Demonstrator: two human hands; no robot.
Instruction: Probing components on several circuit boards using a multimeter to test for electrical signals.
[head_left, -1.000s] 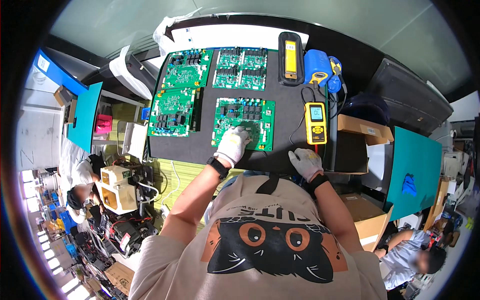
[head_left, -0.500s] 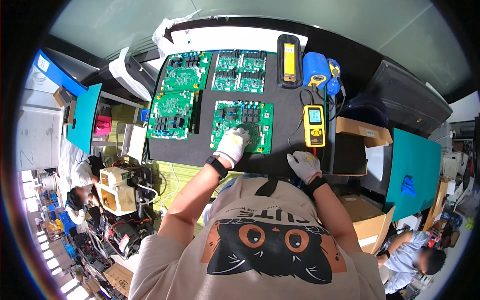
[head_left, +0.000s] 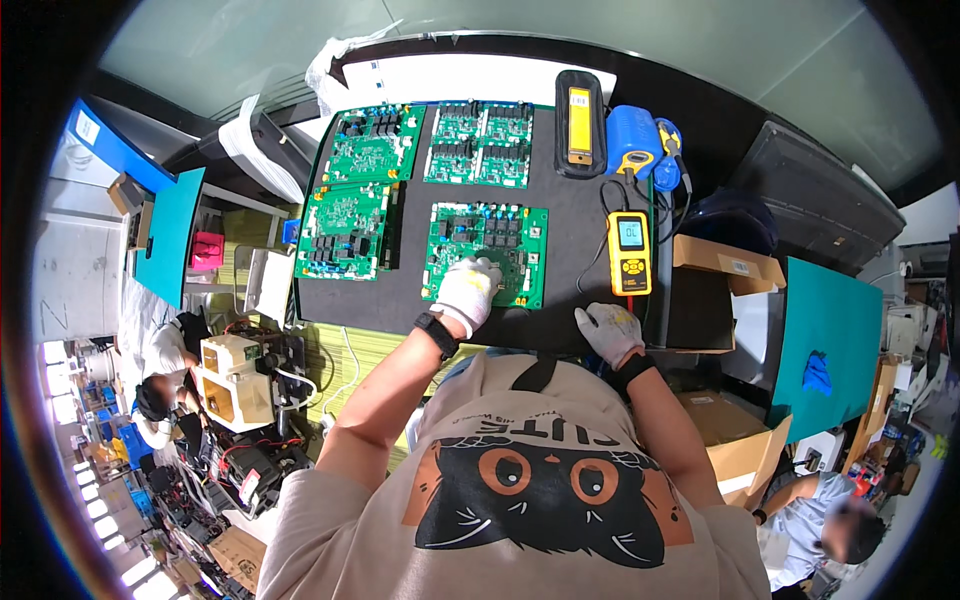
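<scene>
I should rest my left hand point(head_left: 468, 290) lightly on the near circuit board point(head_left: 508, 252), right hand point(head_left: 611, 332) clear (I can't tell either's grip).

I make out matt white cloth gloves on the left hand point(head_left: 468, 293) and right hand point(head_left: 612, 332). The circuit board point(head_left: 512, 250) under the left one has a smooth green face with a faint gloss, set with dark, plastic-looking blocks. The worktop point(head_left: 575, 240) reads to me as dull black (rubber or fabric, I can't tell from here). The meter point(head_left: 629, 255) has a smooth yellow plastic body; the blue device point(head_left: 633, 130) looks like plastic too. The shirt point(head_left: 540, 530) is matt cloth, the box point(head_left: 750, 450) plain brown cardboard.
</scene>
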